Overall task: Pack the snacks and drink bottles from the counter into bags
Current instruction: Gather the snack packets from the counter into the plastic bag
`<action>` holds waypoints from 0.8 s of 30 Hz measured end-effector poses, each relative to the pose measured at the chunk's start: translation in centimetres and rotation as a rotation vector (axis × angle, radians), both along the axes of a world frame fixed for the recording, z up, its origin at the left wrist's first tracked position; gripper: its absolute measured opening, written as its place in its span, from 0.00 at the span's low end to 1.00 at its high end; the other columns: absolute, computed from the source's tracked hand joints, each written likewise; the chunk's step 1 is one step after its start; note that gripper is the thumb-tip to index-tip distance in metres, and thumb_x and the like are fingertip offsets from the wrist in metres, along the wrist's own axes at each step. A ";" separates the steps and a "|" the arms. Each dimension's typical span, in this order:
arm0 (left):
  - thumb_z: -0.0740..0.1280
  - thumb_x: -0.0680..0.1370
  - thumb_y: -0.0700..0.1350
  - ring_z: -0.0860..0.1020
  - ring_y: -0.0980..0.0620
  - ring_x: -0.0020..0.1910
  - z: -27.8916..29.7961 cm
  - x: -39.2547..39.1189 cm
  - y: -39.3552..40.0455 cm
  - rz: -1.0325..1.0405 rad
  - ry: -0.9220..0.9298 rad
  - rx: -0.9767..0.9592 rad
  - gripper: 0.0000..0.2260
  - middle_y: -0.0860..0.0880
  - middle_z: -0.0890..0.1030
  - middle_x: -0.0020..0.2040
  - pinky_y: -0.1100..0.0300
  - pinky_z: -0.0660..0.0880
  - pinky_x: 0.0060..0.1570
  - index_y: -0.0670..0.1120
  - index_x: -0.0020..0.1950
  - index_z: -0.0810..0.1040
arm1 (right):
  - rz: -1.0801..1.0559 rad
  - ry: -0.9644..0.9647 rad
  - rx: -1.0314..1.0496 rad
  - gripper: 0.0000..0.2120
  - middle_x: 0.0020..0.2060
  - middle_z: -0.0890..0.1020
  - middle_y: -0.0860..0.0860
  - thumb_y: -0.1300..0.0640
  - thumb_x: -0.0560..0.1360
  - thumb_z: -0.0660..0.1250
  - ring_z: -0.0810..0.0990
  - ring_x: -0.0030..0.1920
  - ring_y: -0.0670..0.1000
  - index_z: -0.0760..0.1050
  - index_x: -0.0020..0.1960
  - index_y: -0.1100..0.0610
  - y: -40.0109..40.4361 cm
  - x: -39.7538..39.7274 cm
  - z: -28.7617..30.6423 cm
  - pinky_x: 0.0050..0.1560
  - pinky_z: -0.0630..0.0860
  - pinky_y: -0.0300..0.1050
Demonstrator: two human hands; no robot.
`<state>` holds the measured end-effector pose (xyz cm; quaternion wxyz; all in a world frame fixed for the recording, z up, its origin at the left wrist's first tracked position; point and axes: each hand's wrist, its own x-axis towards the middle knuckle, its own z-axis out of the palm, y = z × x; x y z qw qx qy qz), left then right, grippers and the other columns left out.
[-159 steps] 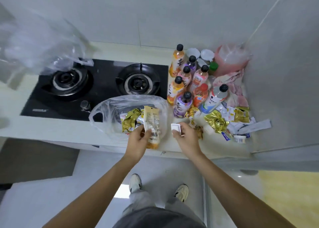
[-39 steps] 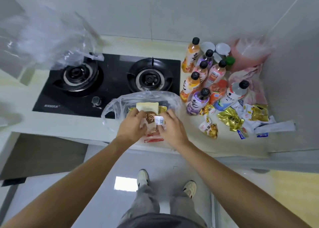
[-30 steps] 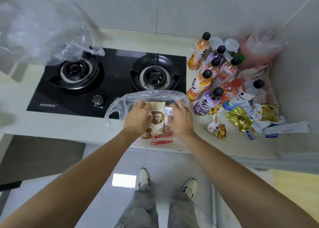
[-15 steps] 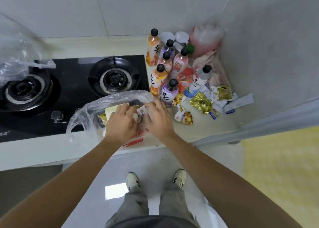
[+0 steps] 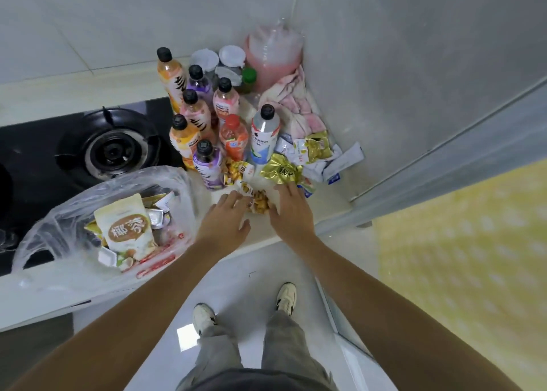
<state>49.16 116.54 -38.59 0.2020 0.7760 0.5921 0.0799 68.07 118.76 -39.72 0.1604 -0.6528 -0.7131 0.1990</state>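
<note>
1. A clear plastic bag point(image 5: 59, 222) lies open on the tabletop point(image 5: 299, 204), partly over the black gas hob point(image 5: 106, 150).
2. Inside the bag a beige pouch point(image 5: 127, 227) with brown lettering lies on top; under and around it are small white and silvery packets and a bit of gold wrapper.
3. The left hand point(image 5: 225, 222) and right hand point(image 5: 288, 211) are both outside the bag, to its right, fingers spread and loosely curved on either side of a small yellow-and-white snack packet point(image 5: 257, 204). They touch it; a closed grip cannot be made out.
4. Just beyond the hands lie more loose snacks: a gold foil packet point(image 5: 281, 173) and a scatter of white sachets point(image 5: 334, 161).
5. The drink bottles point(image 5: 204, 124) stand upright in a tight cluster behind the snacks, none in the bag.
6. In the corner behind them sits a pink plastic bag point(image 5: 272, 53), its contents unclear.
</note>
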 end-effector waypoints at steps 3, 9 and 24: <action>0.73 0.72 0.44 0.73 0.41 0.67 -1.0 2.6 1.6 -0.029 0.024 -0.053 0.28 0.45 0.74 0.68 0.45 0.78 0.58 0.46 0.73 0.74 | -0.054 -0.068 -0.065 0.25 0.70 0.72 0.58 0.60 0.75 0.71 0.70 0.68 0.61 0.70 0.71 0.60 1.6 3.2 -1.3 0.66 0.75 0.57; 0.73 0.72 0.44 0.68 0.42 0.73 -3.2 5.1 3.9 -0.065 0.166 -0.130 0.33 0.45 0.70 0.72 0.47 0.72 0.65 0.50 0.77 0.70 | -0.024 -0.176 -0.156 0.28 0.70 0.71 0.56 0.59 0.75 0.69 0.68 0.69 0.61 0.66 0.74 0.58 4.0 6.7 -3.5 0.69 0.70 0.56; 0.80 0.63 0.55 0.78 0.40 0.48 -3.8 6.1 3.8 -0.023 0.283 -0.065 0.25 0.43 0.76 0.50 0.49 0.74 0.47 0.50 0.57 0.81 | 0.018 0.014 -0.029 0.13 0.51 0.75 0.58 0.64 0.71 0.70 0.73 0.51 0.59 0.74 0.54 0.60 2.9 7.6 -4.5 0.51 0.74 0.51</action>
